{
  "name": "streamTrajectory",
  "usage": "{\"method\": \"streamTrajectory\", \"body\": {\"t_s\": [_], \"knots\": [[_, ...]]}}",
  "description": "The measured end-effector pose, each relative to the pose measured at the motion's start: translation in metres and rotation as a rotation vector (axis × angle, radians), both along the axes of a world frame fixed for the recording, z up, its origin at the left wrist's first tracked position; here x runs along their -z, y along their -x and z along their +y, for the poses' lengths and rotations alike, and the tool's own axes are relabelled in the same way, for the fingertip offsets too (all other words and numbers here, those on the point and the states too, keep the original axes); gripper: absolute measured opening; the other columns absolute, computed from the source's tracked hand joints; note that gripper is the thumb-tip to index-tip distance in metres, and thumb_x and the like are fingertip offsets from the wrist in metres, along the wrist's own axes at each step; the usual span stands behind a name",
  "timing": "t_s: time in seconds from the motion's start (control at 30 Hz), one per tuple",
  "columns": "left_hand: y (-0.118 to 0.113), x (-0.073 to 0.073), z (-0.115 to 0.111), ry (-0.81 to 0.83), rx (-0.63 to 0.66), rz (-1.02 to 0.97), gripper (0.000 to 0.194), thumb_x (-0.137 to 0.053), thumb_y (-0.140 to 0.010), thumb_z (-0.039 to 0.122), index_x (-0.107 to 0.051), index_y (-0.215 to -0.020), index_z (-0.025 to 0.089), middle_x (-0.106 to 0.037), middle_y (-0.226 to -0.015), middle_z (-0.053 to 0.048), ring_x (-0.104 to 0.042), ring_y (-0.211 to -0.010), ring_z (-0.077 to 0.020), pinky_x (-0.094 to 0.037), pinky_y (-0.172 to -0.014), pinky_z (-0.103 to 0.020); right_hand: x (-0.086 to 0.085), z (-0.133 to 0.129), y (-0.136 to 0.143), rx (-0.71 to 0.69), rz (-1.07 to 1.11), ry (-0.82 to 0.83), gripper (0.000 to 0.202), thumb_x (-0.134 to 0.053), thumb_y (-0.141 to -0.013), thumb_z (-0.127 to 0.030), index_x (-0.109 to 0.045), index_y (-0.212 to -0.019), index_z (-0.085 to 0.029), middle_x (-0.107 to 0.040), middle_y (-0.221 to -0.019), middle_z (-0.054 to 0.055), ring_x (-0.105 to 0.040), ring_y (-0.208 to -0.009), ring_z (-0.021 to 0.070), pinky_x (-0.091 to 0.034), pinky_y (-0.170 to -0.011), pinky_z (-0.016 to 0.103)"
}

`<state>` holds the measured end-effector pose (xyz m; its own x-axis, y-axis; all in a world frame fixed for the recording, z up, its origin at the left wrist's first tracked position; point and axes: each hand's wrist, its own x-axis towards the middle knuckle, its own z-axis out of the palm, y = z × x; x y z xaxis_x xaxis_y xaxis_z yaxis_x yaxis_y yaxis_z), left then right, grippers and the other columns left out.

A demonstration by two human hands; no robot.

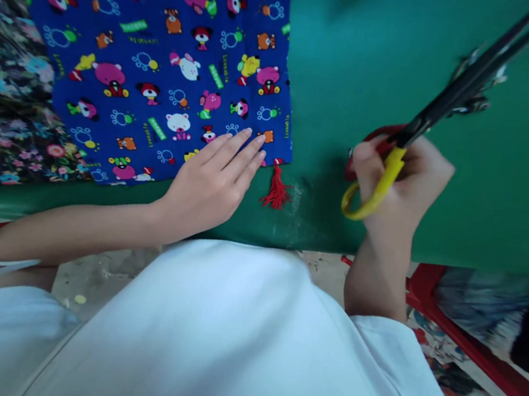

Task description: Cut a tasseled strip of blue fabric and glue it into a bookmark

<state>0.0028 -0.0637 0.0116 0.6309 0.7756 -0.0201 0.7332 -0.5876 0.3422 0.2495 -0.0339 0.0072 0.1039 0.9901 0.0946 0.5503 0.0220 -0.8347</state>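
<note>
Nearest me: pale shirt [209, 332], mottled floor [110, 278], red chair [478, 346] at right with bundled cloth on it. Next, green tabletop [309, 223], whitish scuffs near edge. My left hand [212, 185] flat, fingers extended, pressing blue printed fabric [164, 70] (red tassel [276, 190] by its corner); dark floral cloth [2, 95] beside. My right hand [401, 183] closed round yellow handle of scissors [442, 107], raised over table, blades angled away. Farther: small metal items [475, 89], partly hidden.

Beyond our green-covered desk [511, 190], we see a pale, scrap-littered floor [105, 278] and red plastic chairs [482, 350] either side.
</note>
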Motion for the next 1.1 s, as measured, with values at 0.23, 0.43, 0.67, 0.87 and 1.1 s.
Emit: {"method": "streamTrajectory", "body": {"t_s": [0.23, 0.43, 0.67, 0.87, 1.1], "knots": [[0.002, -0.005, -0.005, 0.023, -0.077, 0.032, 0.052, -0.041, -0.100, 0.025, -0.046, -0.145, -0.001, -0.047, -0.150, -0.026, -0.043, -0.144, -0.0380, -0.036, -0.118, -0.057, -0.025, -0.065, 0.015, -0.431, 0.521, 0.807, 0.057, -0.061, -0.079, -0.075, -0.051, -0.070, -0.020, -0.046, -0.054, -0.005, -0.043, -0.045, 0.0086, -0.035, -0.043, 0.024], [0.002, 0.001, -0.011, -0.012, -0.084, 0.023, 0.053, -0.041, -0.099, 0.026, -0.050, -0.141, -0.003, -0.048, -0.148, -0.029, -0.045, -0.141, -0.0400, -0.039, -0.115, -0.060, -0.021, -0.082, 0.015, -0.413, 0.673, 1.272, 0.065, -0.053, -0.077, -0.084, -0.053, -0.075, -0.019, -0.046, -0.056, -0.005, -0.045, -0.048, 0.0088, -0.047, -0.051, 0.025], [0.000, 0.008, -0.013, -0.050, -0.089, -0.028, 0.053, -0.039, -0.098, 0.026, -0.051, -0.140, -0.005, -0.050, -0.146, -0.030, -0.047, -0.140, -0.0408, -0.040, -0.112, -0.061, -0.025, -0.075, 0.033, -0.341, 0.563, 1.302, 0.071, -0.053, -0.068, -0.090, -0.054, -0.076, -0.020, -0.051, -0.049, -0.004, -0.052, -0.043, 0.0113, -0.044, -0.045, 0.025], [-0.001, 0.008, -0.013, -0.048, -0.093, -0.018, 0.053, -0.038, -0.098, 0.025, -0.052, -0.137, -0.008, -0.050, -0.145, -0.031, -0.047, -0.139, -0.0423, -0.040, -0.112, -0.061, -0.028, -0.073, 0.046, -0.237, 0.583, 1.309, 0.073, -0.060, -0.060, -0.092, -0.053, -0.074, -0.021, -0.048, -0.045, -0.004, -0.048, -0.041, 0.0111, -0.048, -0.044, 0.026], [-0.001, 0.009, -0.012, -0.075, -0.087, 0.004, 0.052, -0.039, -0.099, 0.025, -0.053, -0.137, -0.007, -0.051, -0.145, -0.030, -0.049, -0.138, -0.0409, -0.042, -0.112, -0.059, -0.020, -0.076, 0.047, -0.235, 0.635, 1.237, 0.063, -0.056, -0.073, -0.085, -0.056, -0.074, -0.022, -0.049, -0.050, -0.001, -0.048, -0.044, 0.0137, -0.047, -0.045, 0.030]]}}
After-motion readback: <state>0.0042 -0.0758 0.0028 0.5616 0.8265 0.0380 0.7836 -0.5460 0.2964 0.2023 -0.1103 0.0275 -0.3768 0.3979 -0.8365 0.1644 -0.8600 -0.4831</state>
